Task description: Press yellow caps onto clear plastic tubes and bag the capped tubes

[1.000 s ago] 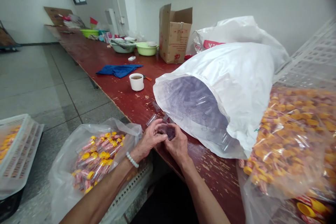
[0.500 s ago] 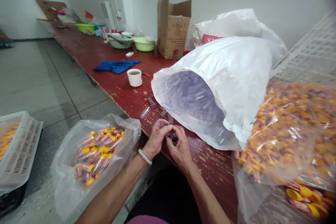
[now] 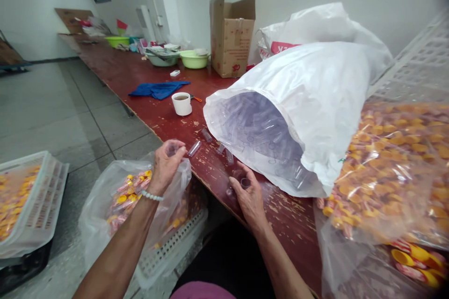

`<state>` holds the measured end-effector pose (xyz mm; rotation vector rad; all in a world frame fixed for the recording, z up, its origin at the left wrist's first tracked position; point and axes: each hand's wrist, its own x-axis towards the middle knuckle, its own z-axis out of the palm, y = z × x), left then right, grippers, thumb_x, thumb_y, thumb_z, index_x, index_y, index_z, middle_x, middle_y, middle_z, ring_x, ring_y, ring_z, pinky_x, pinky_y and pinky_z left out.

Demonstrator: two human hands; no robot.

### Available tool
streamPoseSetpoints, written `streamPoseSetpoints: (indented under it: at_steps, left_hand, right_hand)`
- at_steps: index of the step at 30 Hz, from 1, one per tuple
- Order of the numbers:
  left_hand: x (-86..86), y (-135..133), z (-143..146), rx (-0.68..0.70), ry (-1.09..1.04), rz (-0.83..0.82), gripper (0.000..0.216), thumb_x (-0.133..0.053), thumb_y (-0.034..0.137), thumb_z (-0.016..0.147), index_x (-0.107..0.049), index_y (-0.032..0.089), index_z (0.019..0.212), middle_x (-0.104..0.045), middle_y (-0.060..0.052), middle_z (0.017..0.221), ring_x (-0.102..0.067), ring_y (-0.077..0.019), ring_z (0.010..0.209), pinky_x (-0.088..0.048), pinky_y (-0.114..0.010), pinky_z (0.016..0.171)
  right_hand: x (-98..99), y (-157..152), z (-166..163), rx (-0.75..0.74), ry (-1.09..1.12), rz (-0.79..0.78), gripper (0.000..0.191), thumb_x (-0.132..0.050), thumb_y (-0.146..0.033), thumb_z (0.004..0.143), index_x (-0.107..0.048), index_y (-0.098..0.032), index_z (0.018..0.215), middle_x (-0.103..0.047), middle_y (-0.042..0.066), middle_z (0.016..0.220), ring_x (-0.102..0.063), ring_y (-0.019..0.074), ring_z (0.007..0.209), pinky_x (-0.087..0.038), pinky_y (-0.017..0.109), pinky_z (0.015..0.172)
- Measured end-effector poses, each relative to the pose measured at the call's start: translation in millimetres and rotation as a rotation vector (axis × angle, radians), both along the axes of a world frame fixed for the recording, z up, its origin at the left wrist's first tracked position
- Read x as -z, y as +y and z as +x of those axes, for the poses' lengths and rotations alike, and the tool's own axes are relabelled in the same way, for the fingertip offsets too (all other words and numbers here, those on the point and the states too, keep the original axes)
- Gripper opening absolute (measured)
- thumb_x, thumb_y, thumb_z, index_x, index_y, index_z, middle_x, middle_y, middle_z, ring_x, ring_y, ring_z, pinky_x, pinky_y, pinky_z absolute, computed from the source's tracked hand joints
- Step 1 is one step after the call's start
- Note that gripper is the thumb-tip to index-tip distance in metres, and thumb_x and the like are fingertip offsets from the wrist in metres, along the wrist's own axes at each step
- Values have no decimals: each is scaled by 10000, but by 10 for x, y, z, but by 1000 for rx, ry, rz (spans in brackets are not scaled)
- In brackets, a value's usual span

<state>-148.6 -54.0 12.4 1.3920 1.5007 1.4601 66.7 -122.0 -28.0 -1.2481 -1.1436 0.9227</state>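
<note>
My left hand [image 3: 165,167], with a pale bead bracelet at the wrist, is raised over the table's edge. Its curled fingers are around a clear plastic tube [image 3: 171,149], partly hidden. Lower down, my right hand [image 3: 250,200] holds several clear tubes [image 3: 245,182] with their round ends toward me. A loose clear tube [image 3: 194,148] lies on the red table [image 3: 213,175] just right of my left hand, and others lie by the mouth of a white sack [image 3: 315,84] full of such tubes.
Below my left arm, a plastic bag [image 3: 96,196] of yellow-ended tubes sits in a white basket [image 3: 164,261]. Another basket [image 3: 52,196] stands at left. A big bag of yellow-capped pieces [image 3: 396,168] is at right. A white cup [image 3: 182,105], blue cloth [image 3: 157,89] and carton [image 3: 233,46] are farther back.
My hands have come apart. The left has moved up and left with a clear tube, while the right stays near the table edge, slightly farther right, holding tubes.
</note>
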Motion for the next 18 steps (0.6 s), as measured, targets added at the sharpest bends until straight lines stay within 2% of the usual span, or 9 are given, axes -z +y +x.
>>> streamPoseSetpoints:
  at_steps: [3,5,7,9,13,18]
  left_hand:
    - [-53,-279,276,347,-79,-116,185,-644,316,742,-622,180,864,-643,-13,774,-570,-122,628,-477,-263,594]
    - [-62,-470,481,578,-176,-192,199,-645,276,737,-628,164,902,-665,-38,872,-617,-154,758,-500,-277,689]
    - [-40,-638,674,701,-267,-233,222,-644,224,726,-629,166,940,-669,-58,989,-626,-187,896,-501,-297,781]
    - [3,-776,851,732,-317,-257,281,-634,189,727,-621,179,1007,-667,-61,1042,-626,-196,937,-499,-305,817]
    - [87,-977,1180,703,-322,-224,412,-618,186,757,-585,205,1167,-646,-72,1135,-610,-220,1037,-485,-325,899]
    - [161,-1113,1501,780,-413,-215,447,-646,242,774,-581,223,1216,-598,-80,1256,-552,-256,1163,-435,-369,1001]
  right_hand:
    - [-136,-136,-50,-47,113,-5,408,-618,-306,785,-530,-231,1176,-620,3,934,-590,128,802,-506,280,747]
    - [-222,-230,-77,-72,189,-13,383,-633,-317,779,-531,-236,1138,-630,14,986,-605,140,874,-509,294,790]
    - [-272,-308,-82,-78,250,-27,357,-643,-336,771,-530,-235,1095,-638,22,1004,-616,153,905,-518,311,804]
    - [-277,-370,-54,-41,252,-37,331,-646,-358,769,-537,-225,1052,-638,29,1000,-618,159,908,-519,320,812]
    - [-218,-468,100,92,215,-26,322,-639,-380,775,-547,-218,1038,-615,22,960,-605,142,852,-513,286,776]
    - [-186,-607,349,196,249,14,404,-637,-404,771,-517,-231,1117,-590,28,997,-598,138,848,-508,272,759]
